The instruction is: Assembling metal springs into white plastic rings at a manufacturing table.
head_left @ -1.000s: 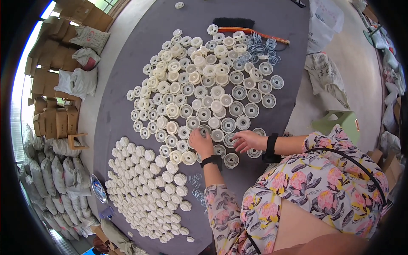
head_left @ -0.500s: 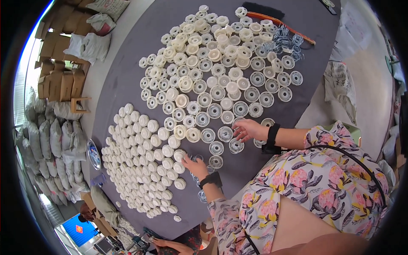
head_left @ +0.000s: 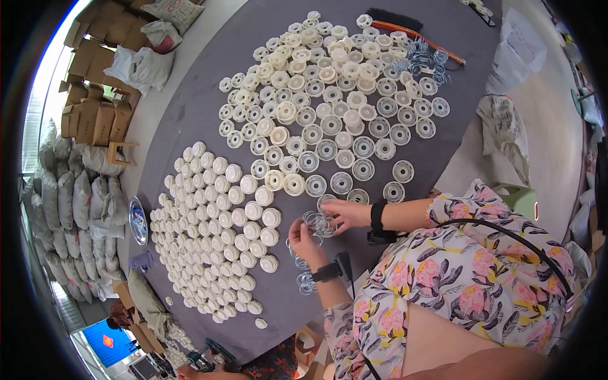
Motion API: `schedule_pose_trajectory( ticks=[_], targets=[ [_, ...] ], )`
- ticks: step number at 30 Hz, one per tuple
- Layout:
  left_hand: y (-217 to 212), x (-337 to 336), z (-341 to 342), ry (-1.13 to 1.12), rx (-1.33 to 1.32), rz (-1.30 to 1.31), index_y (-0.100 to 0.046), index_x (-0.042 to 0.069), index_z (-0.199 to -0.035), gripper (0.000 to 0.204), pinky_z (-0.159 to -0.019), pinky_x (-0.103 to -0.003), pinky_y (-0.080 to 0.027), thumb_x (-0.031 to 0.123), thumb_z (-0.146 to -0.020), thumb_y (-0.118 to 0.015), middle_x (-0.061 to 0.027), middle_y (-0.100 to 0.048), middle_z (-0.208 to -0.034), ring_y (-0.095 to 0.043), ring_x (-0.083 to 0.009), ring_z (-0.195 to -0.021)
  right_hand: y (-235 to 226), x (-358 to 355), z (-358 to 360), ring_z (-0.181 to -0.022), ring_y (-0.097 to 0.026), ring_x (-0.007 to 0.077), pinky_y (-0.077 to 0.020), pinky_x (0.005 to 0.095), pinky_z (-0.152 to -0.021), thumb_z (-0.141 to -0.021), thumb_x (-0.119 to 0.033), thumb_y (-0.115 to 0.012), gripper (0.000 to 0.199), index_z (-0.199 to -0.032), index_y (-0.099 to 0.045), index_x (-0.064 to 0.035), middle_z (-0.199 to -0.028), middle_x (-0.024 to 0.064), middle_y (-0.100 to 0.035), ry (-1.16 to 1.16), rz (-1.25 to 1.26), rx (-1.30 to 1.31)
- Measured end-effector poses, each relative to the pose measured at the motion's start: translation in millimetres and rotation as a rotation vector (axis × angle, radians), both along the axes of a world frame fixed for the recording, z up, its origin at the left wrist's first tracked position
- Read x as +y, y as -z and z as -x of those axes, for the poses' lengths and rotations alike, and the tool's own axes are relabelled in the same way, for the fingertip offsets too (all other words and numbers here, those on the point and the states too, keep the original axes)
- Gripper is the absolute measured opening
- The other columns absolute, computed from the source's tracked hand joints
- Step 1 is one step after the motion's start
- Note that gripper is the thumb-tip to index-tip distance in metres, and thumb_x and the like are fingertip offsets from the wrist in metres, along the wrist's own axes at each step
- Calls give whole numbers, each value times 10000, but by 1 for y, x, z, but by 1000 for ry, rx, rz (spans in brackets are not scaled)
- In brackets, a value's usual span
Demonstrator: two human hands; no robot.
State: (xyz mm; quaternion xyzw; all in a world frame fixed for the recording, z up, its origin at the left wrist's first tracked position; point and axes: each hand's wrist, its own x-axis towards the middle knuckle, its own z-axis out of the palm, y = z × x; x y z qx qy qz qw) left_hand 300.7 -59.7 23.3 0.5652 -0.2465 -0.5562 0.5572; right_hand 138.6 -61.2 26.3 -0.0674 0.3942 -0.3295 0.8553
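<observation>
My left hand (head_left: 305,244) is closed in a pinch at the edge of a loose cluster of thin metal wire rings (head_left: 321,223). From the right, my right hand (head_left: 348,214) curls its fingers on the same cluster; its fingertips are partly hidden. Beneath and just behind the rings lies a translucent round plastic disc (head_left: 325,201). More wire rings (head_left: 306,282) lie on the table beside my left wrist. Cream round caps (head_left: 268,237) stand in many rows left of my hands. Beyond my hands spread many translucent discs with ringed centres (head_left: 341,183).
At the far right of the grey table (head_left: 202,82) lie a tangle of wire rings (head_left: 425,58) and a brush with an orange handle (head_left: 418,42). A metal tray (head_left: 137,220) sits at the left edge. Another person's arm (head_left: 212,373) shows at the bottom.
My hands have come together at the wire rings. My right hand moved left from the discs; my left hand moved off the cream caps. The view has shifted slightly.
</observation>
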Motion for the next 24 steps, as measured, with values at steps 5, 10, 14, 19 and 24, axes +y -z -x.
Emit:
schedule_pose_trajectory(
  ticks=[5, 10, 14, 19, 24],
  targets=[
    [-12, 13, 22, 140, 148, -126, -493, -15, -1110, 275, -676, -230, -462, 9, -837, -511, -83, -560, -1015, -570, -146, -832, -3, -8, -9, -906, -540, 208, -479, 433, -758, -831, -385, -567, 434, -1116, -456, -77, -977, 68, -501, 41, -43, -134],
    [-26, 8, 22, 494, -117, -123, -528, -12, -1102, 275, -632, -204, -428, 7, -827, -522, -62, -578, -973, -544, -94, -779, -11, -8, -1, -762, -528, 119, -447, 269, -672, -843, -353, -550, 361, -1018, -513, -39, -837, 30, -533, 182, 314, 472],
    [-26, -3, 33, 605, 194, -200, -522, 5, -1055, 258, -604, -206, -416, -7, -800, -557, -28, -568, -888, -510, -74, -700, -14, -24, 20, -739, -483, 117, -401, 247, -631, -864, -419, -472, 421, -1026, -525, -34, -845, 30, -517, 232, 297, 410],
    [-47, -16, 81, 544, 20, 14, -510, 43, -982, 226, -590, -205, -403, -31, -781, -578, -11, -545, -839, -496, -80, -685, -9, -37, 47, -733, -506, 121, -420, 265, -628, -885, -462, -377, 443, -1022, -513, -64, -841, 50, -530, 417, 63, 295],
    [-43, -39, 105, 326, 537, -100, -497, 52, -973, 165, -655, -238, -417, 5, -818, -530, -38, -547, -853, -493, -113, -705, -9, -48, 67, -577, -492, 103, -403, 250, -492, -879, -456, -389, 411, -958, -518, -74, -760, 27, -540, 541, -82, 152]
  ],
)
